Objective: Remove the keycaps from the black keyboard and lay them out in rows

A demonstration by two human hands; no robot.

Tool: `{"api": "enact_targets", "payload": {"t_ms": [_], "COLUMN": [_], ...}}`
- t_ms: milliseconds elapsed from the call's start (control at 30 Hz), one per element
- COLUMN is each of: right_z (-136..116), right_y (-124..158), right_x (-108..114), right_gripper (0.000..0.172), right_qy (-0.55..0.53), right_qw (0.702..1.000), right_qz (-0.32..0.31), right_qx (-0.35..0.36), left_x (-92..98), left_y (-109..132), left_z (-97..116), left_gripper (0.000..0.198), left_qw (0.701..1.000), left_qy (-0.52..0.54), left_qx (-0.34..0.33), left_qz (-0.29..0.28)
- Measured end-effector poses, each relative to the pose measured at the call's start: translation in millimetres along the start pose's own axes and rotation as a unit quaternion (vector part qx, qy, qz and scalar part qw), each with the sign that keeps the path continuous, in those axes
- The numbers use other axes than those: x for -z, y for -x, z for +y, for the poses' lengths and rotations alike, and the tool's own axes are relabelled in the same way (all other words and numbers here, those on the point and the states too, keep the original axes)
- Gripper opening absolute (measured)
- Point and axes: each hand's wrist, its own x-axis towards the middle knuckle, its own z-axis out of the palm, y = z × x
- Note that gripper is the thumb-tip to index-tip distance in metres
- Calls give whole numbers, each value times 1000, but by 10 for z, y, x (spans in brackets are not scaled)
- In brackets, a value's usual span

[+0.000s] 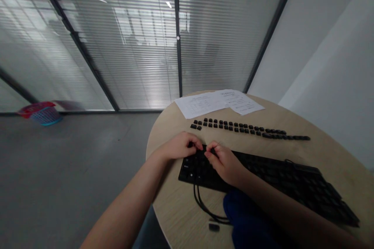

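Two bare hands meet over the left end of the keyboard [274, 167], and from my seat I can follow them from above. The left hand [189, 147] is at the far left corner, its fingers curled and the thumb close to the forefinger. The right hand [221, 160] sits just to its right, thumb and forefinger drawn together in a pinch. I cannot tell whether either one grips anything, as the fingertips are small and dark against the black.

The keyboard lies directly under both, its left end below the fingers. From there it stretches away to the right, partly covered by the right forearm. I can make out a few keys in place at the near left corner.

Beyond it, on the far side of the counter [157, 138], I see loose keycaps [236, 129] set out in rows from left to right, well apart from the keyboard's right end. Farther still lie two overlapping papers [204, 104]. On the near side, a looped cable [216, 216] rests by a small dark piece [214, 227], with blue cloth [248, 218] to its right. Off left, a basket [45, 115] stands on the floor [87, 171].
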Motion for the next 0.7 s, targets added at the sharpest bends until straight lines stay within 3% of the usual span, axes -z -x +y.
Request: {"api": "enact_targets", "payload": {"t_ms": [200, 367, 500, 700], "right_z": [100, 136, 116, 58], "right_y": [11, -28, -48, -80], "right_x": [-32, -47, -54, -22], "right_gripper": [16, 27, 26, 32], "right_qy": [-95, -197, -197, -237], "right_qw": [994, 973, 975, 962], "right_qz": [14, 79, 71, 103], "right_qx": [-50, -87, -78, -93], "left_x": [-10, -3, -3, -51], "left_y": [-1, 7, 13, 5], "left_z": [-26, -36, -31, -71], "left_gripper": [35, 27, 23, 27], "left_qw": [1000, 1000, 999, 994], "left_qy": [13, 7, 27, 102], "left_qx": [8, 3, -18, 7], "left_qz": [1, 5, 27, 39]}}
